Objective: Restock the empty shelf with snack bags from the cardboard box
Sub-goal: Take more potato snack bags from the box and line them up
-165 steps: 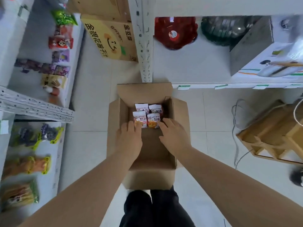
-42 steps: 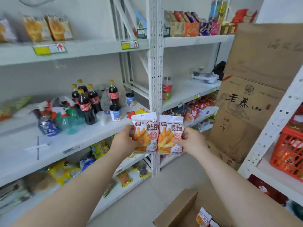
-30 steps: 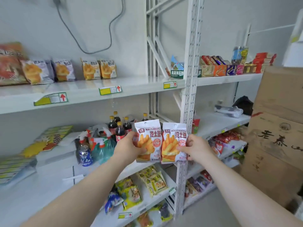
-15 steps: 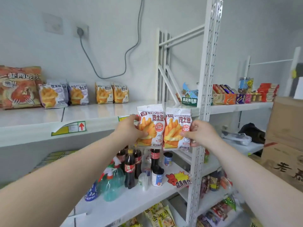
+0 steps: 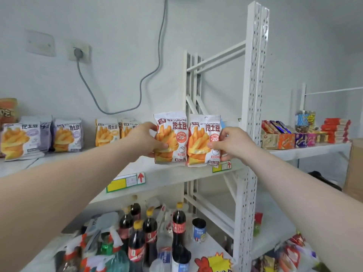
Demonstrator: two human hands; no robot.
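Landmark: a white perforated upright post (image 5: 253, 114) stands right of centre. Every place below is given from it.

Left hand (image 5: 146, 139): left of the post, thumb in front and fingers behind, pinching the left edge of the left snack bag (image 5: 170, 138).

Right hand (image 5: 233, 143): just left of the post, gripping the right edge of the right snack bag (image 5: 204, 140) the same way.

Snack bags: two matching orange-and-white fry packets, upright, fronts facing out, side by side with their inner edges touching or nearly so. Their bottom edges are at the front lip of the top shelf (image 5: 167, 177), and I cannot tell whether they rest on it yet.

Why held so: gripping by the outer edges probably keeps both labels readable and lets the pair go down together as one neat facing (my judgement).

Neighbours: further left of the post, yellow bags (image 5: 107, 132) and then purple bags (image 5: 66, 134) already stand on the same shelf. Cola bottles (image 5: 178, 226) are below, on the next shelf down.

Cardboard box: out of view.

Change from half a second ago: the bags were in front of the shelf edge, lower against it. They are now raised to shelf level and carried closer to the post, and the grips are unchanged.
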